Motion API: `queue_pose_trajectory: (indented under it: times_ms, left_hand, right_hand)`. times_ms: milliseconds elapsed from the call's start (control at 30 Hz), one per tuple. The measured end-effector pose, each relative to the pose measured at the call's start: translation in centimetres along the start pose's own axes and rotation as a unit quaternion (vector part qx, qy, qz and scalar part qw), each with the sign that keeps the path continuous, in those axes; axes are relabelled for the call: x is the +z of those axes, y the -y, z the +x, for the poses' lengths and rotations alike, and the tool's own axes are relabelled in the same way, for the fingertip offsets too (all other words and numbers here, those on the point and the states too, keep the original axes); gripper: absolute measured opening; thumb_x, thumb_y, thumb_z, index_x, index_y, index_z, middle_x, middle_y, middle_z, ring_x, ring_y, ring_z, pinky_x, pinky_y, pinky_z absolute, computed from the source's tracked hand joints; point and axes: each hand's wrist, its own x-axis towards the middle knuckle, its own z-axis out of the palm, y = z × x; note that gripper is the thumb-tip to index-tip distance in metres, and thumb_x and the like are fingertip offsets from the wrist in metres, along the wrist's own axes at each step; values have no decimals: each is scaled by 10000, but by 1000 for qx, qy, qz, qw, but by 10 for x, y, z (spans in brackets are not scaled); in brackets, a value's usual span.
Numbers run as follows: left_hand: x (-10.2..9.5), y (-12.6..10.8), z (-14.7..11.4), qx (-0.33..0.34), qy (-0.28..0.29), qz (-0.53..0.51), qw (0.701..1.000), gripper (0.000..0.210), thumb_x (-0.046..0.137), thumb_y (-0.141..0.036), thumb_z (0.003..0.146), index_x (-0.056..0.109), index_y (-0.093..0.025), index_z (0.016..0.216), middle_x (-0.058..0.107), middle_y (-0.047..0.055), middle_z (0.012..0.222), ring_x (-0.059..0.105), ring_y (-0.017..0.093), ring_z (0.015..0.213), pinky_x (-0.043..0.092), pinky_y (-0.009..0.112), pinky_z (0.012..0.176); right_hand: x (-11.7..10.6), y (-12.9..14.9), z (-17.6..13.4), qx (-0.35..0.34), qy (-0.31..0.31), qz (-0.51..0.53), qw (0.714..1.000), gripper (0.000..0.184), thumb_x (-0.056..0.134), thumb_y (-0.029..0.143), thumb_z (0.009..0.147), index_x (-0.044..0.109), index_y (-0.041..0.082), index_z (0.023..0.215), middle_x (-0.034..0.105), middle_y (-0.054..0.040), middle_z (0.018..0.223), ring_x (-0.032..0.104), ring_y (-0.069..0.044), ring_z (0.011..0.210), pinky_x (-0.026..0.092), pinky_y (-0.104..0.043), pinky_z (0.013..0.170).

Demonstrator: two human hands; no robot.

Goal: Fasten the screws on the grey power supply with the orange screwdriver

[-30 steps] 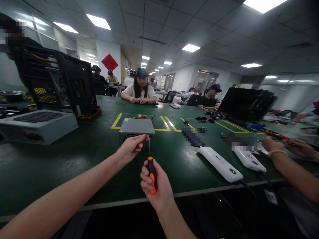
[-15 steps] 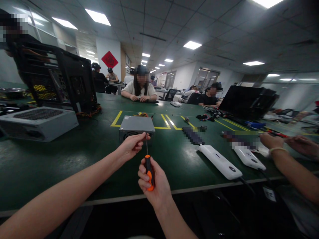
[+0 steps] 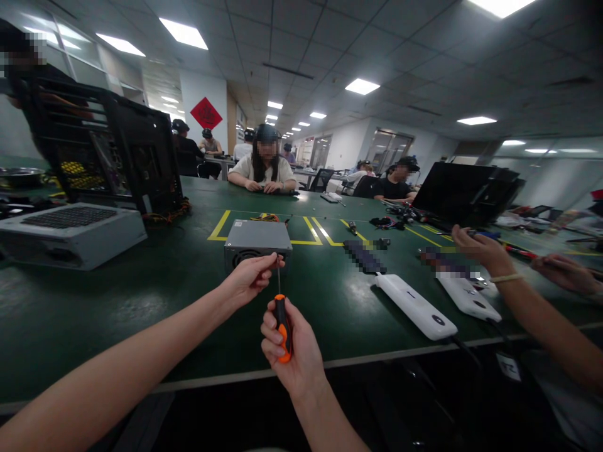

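Note:
My right hand is closed around the black and orange handle of a screwdriver, whose shaft points up and away from me. At the shaft's tip, my left hand is closed in a pinch. Whatever lies between those fingertips is too small to make out. Just behind the left hand, a grey computer power supply sits on the green table. Its fan side faces me, partly hidden by my fingers, and coloured cables show behind it.
A second power supply and an open black computer case stand at left. White devices with cords lie at right, near a co-worker's hands. Yellow tape marks the table. Another person sits opposite; a dark case stands far right.
My hands and the screwdriver stay almost where they were. At right, the co-worker's nearer hand has risen and moved left over the table, its fingers now spread more.

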Motion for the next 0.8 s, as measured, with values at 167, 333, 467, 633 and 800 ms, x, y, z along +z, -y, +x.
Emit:
queue_pose_trajectory:
  times_ms: [167, 333, 467, 633, 800]
  left_hand:
    - [2, 1, 1, 9, -6, 19, 1000, 122, 578, -199, 792, 639, -93, 791, 601, 41, 785, 329, -29, 405, 202, 76, 314]
    - [-2, 8, 5, 14, -4, 61, 998, 202, 581, -295, 793, 641, -112, 854, 629, 70, 898, 357, -18, 430, 216, 100, 335]
    - [-11, 16, 10, 3, 7, 150, 989, 262, 517, -339, 821, 631, -122, 913, 634, 87, 972, 426, 7, 475, 267, 130, 380]
    - [-15, 24, 10, 27, 88, 344, 935, 278, 535, -315, 776, 588, -114, 961, 634, 59, 868, 497, 54, 544, 347, 166, 456]
    - [-15, 27, 11, 73, 150, 451, 877, 319, 501, -344, 768, 570, -104, 967, 599, 28, 758, 525, 103, 615, 397, 210, 519]
  right_hand:
    - [1, 1, -1, 2, -11, 4, 1000, 356, 300, 261, 915, 564, 100, 740, 453, 20, 537, 303, -14, 364, 228, -96, 301]
    - [2, 2, -1, 7, -17, 29, 999, 402, 254, 273, 932, 560, 94, 744, 440, 24, 528, 290, -12, 360, 216, -95, 295]
    - [1, 4, -2, 10, -20, 65, 998, 397, 245, 281, 937, 548, 93, 763, 420, 33, 532, 286, -10, 368, 214, -89, 299]
    - [-2, 11, -1, 34, -19, 111, 993, 358, 249, 281, 938, 518, 96, 792, 397, 44, 548, 287, -6, 383, 207, -81, 306]
    - [-6, 18, 4, 49, -6, 135, 990, 334, 253, 287, 938, 497, 98, 810, 395, 45, 565, 311, -4, 403, 219, -74, 318]
